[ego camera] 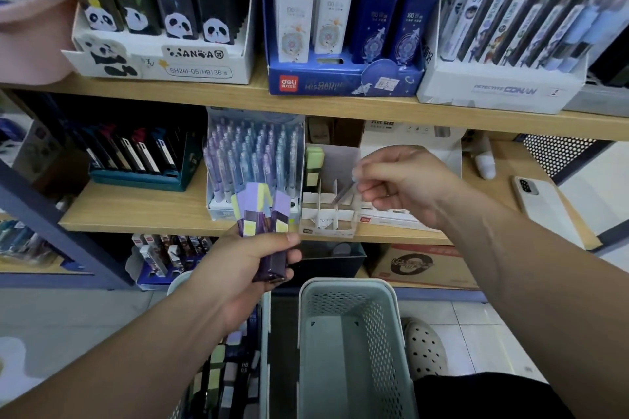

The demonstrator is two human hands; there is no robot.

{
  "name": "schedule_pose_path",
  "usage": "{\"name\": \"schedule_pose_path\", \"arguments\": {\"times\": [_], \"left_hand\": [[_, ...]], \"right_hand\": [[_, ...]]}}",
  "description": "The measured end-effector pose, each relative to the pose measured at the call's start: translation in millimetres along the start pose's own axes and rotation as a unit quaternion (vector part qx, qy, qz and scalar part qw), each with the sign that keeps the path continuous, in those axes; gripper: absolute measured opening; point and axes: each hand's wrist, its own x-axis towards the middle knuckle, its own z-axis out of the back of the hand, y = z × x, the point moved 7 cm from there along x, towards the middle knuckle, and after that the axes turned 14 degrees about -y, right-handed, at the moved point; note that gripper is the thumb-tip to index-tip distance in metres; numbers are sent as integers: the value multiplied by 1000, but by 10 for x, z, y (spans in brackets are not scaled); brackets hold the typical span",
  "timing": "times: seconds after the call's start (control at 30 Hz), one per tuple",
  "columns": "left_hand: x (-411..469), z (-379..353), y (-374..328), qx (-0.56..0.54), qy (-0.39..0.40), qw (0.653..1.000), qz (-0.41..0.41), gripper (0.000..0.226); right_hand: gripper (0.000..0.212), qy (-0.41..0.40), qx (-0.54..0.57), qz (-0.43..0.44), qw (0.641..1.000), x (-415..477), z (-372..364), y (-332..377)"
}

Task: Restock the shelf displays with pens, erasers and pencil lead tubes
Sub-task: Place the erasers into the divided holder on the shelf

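Several purple-and-yellow pencil lead tubes (263,211) are standing fanned upright in the left hand (245,269), whose fingers and thumb are clamping their lower ends. The right hand (405,180) is pinching a thin clear item (343,194), too blurred to name, slanting from 1 o'clock down to 7 o'clock into the white divided display box (326,224). That box is sitting just at 3 o'clock of the bundle, nearer the right hand. A pale green basket (347,333) is waiting at 6 o'clock.
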Motion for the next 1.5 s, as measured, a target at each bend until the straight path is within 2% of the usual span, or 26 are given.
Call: {"name": "schedule_pose_path", "arguments": {"times": [0.13,0.2,0.3,0.43,0.57,0.8,1.1,1.3,1.4,1.5], "left_hand": [[17,23,22,0,-6,1000,9,62],[21,29,31,4,-6,1000,10,60],[35,42,57,15,-6,1000,19,59],[75,78,71,23,-9,999,26,57],[104,119,77,25,-13,999,24,52],[95,132,68,21,-20,999,21,47],[77,131,42,16,-20,999,22,62],[67,135,34,28,-17,999,22,62],[56,128,26,28,-15,999,21,61],[21,71,7,29,-2,999,15,57]], "right_hand": [[5,-69,-63,85,992,123,106,16],[11,-95,-142,143,975,174,109,38],[20,-106,-306,251,912,188,38,107],[17,-154,-404,333,838,211,-36,224],[14,-172,-445,337,811,301,-99,268],[14,-161,-421,328,830,408,-207,214],[15,-165,-456,345,803,478,-346,168],[19,-178,-441,373,797,412,-296,166],[14,-165,-395,362,828,379,-218,150],[11,-59,-280,263,921,261,-268,111]]}}
